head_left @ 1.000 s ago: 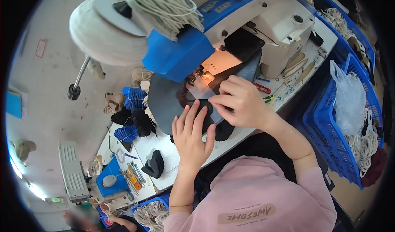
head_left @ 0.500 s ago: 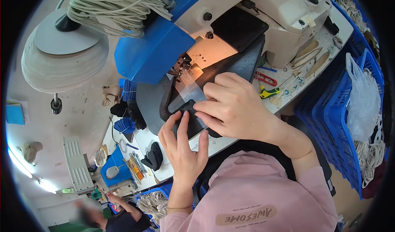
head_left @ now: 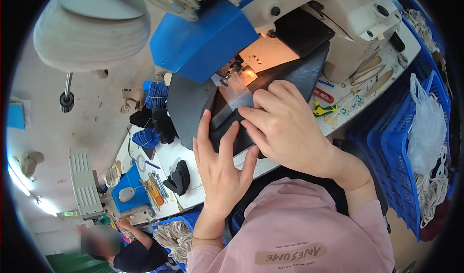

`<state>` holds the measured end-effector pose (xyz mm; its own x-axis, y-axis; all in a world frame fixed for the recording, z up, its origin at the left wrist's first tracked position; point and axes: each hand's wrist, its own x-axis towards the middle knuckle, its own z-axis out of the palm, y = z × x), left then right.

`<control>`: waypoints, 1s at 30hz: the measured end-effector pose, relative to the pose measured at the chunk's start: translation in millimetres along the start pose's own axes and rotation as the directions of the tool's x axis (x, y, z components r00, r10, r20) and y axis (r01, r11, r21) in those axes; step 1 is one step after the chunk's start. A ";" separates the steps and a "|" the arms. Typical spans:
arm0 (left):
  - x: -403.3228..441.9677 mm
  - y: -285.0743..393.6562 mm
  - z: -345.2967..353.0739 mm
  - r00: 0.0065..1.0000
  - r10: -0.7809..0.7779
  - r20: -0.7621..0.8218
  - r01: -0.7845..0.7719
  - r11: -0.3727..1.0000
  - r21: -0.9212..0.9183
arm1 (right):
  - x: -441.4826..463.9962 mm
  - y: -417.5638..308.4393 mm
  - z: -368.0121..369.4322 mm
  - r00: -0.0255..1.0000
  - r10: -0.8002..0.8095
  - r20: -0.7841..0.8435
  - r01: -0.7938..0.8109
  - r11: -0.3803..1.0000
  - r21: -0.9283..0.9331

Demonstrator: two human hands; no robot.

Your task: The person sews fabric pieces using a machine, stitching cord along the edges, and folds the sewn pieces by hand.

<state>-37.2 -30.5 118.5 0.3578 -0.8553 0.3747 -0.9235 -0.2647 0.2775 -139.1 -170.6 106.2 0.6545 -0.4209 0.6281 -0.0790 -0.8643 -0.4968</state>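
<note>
Black fabric (head_left: pixel 223 124) lies on the dark plate in front of the blue and white sewing machine (head_left: pixel 203 38). My left hand (head_left: pixel 222 169) rests its fingertips on this fabric, fingers spread. Beside it, my right hand (head_left: pixel 285 125) pinches the fabric's edge between thumb and forefinger. The machine's lit needle area (head_left: pixel 237 77) is just beyond both hands, with a clear plastic piece near it. The part of the fabric under my right hand is hidden.
A red cutter (head_left: pixel 324 95) and yellow-green snips (head_left: pixel 325 109) lie right of my hands. Blue crates (head_left: pixel 386 147) stand at the right. A black bundle (head_left: pixel 178 177) and hand tools (head_left: pixel 155 191) sit on the left. Another person (head_left: pixel 137 253) is at lower left.
The view has shifted. My left hand's fingers have spread wider on the black fabric, while my right hand keeps its pinch at the fabric's edge.
</note>
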 end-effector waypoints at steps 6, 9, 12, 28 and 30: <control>-2.6 10.4 -10.5 0.990 -0.035 0.135 0.005 0.976 0.216 | 2.6 -11.0 0.9 0.996 0.069 0.058 -0.066 0.997 -0.043; -1.7 12.5 -11.6 0.990 -0.030 0.137 -0.002 0.973 0.230 | 7.8 -15.8 -3.7 0.987 0.128 0.099 -0.122 0.991 -0.063; 2.4 7.6 -11.8 0.991 -0.014 0.135 -0.017 0.974 0.226 | 12.4 -15.7 -2.9 0.984 0.155 0.091 -0.149 0.986 -0.073; 55.8 -29.0 -9.0 0.975 0.218 0.046 -0.218 0.976 -0.001 | 32.1 3.3 19.7 0.983 0.157 -0.092 -0.174 0.961 -0.213; 57.6 -27.0 -12.4 0.968 0.250 0.018 -0.250 0.968 -0.007 | 32.0 3.8 20.1 0.983 0.163 -0.084 -0.177 0.963 -0.203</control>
<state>10.0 -67.1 143.5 0.1131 -0.9023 0.4159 -0.9826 -0.0396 0.1815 -103.4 -181.8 112.3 0.5672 -0.5777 0.5870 -0.3443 -0.8137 -0.4683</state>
